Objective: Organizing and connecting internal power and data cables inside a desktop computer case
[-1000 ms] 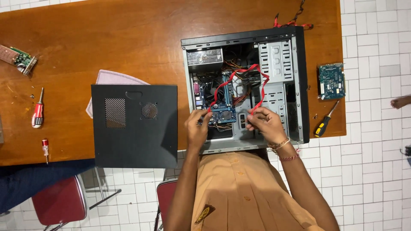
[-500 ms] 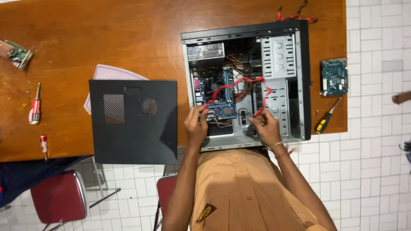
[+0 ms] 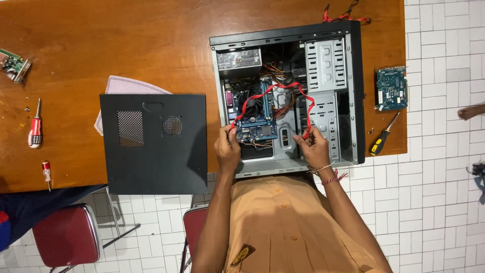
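Note:
An open computer case [image 3: 353,91] lies on its side on the wooden table [image 3: 126,45]. Inside it sit a blue motherboard [image 3: 256,121] and a looping red cable [image 3: 283,87]. My left hand [image 3: 227,148] rests at the case's near edge, its fingers closed on one end of the red cable beside the motherboard. At the metal drive bay wall, my right hand [image 3: 314,145] pinches the cable's other end. I cannot see the fingertips clearly.
The black side panel [image 3: 152,142] lies left of the case, over a pale sheet. Two red screwdrivers [image 3: 35,129] and a small card [image 3: 14,64] lie far left. A blue circuit card [image 3: 391,88] and yellow-handled screwdriver [image 3: 383,137] lie right. A red chair [image 3: 65,235] stands below.
Both hands have stayed at the near side of the case. The red cable's loop has shifted a little, and the right hand has dropped slightly toward the near edge.

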